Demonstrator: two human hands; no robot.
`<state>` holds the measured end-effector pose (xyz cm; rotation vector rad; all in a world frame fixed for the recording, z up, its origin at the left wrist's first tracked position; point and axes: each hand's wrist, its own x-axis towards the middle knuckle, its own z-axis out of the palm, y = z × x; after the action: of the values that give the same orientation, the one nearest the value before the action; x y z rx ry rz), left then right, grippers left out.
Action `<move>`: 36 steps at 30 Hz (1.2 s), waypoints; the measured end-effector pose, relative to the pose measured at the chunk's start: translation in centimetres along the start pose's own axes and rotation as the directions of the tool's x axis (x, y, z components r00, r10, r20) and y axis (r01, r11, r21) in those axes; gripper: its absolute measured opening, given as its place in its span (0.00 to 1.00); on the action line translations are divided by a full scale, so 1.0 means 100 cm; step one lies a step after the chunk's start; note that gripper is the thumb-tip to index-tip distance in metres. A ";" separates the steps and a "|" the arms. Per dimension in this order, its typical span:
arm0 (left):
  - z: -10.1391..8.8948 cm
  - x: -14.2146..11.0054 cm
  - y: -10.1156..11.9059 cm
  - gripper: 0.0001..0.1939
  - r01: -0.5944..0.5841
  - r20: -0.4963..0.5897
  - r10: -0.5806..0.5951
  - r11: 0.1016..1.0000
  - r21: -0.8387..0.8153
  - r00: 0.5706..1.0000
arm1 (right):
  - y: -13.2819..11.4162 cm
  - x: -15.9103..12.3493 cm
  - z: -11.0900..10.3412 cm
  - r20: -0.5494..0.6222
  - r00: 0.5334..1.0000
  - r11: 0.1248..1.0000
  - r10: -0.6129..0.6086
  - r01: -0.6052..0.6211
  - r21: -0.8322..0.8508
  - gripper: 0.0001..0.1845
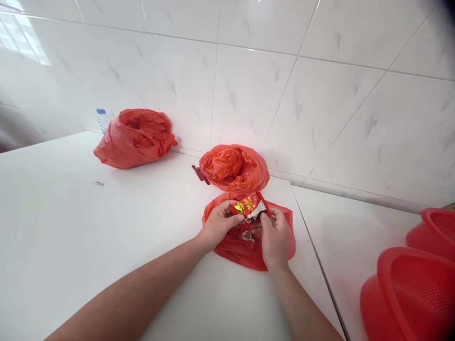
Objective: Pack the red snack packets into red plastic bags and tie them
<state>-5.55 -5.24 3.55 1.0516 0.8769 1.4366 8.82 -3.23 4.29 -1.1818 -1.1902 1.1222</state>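
Between both hands I hold a small red packet (250, 206) with yellow lettering and a white and black patch. My left hand (219, 224) pinches its left end between thumb and fingers. The right end is gripped by my right hand (275, 234), thumb on top. Directly beneath lies an opened red plastic bag (234, 253) on the white table; inside it something with a pale heart-like mark (248, 236) shows, partly hidden by my hands. Just behind sits a second red plastic bag (256, 173), stuffed with crumpled red plastic.
Farther left is a larger red plastic bag (121, 147), with a clear blue-capped bottle (103, 119) behind it. Dark red strips (201, 174) lie beside the middle bag. Red plastic baskets (386, 284) stand at the right, past a seam in the white tabletop (88, 246). A tiled wall closes the back.
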 end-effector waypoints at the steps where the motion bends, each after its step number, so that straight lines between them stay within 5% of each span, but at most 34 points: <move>1: -0.002 0.002 -0.001 0.17 -0.017 -0.018 0.017 1.000 -0.009 1.000 | 0.000 0.000 0.001 0.020 1.000 1.000 0.002 -0.002 0.002 0.11; 6: -0.010 0.007 -0.003 0.18 -0.067 -0.125 0.060 0.997 -0.046 0.990 | 0.003 -0.002 0.000 0.167 0.986 1.000 0.020 -0.019 -0.008 0.10; 15: -0.010 0.006 0.002 0.23 -0.015 -0.187 0.012 1.000 -0.018 0.982 | 0.001 -0.002 0.000 0.229 0.973 0.999 0.000 0.011 -0.045 0.11; 22: -0.007 0.005 0.002 0.21 -0.022 -0.048 0.015 0.988 -0.150 0.999 | 0.007 -0.002 0.004 0.211 0.976 0.995 0.056 -0.072 0.074 0.15; 29: -0.007 0.005 0.002 0.17 -0.021 -0.059 0.014 0.992 -0.123 0.998 | 0.007 -0.004 0.002 0.269 0.963 1.000 -0.014 0.012 0.009 0.13; 36: -0.005 0.004 0.007 0.11 -0.118 -0.190 0.125 0.992 0.044 0.974 | 0.008 0.005 -0.005 0.019 0.991 0.972 -0.131 0.132 -0.193 0.12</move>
<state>-6.27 -4.93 4.05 1.0163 0.9902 1.6528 9.37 -2.71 3.50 -1.2262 -1.3866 0.9269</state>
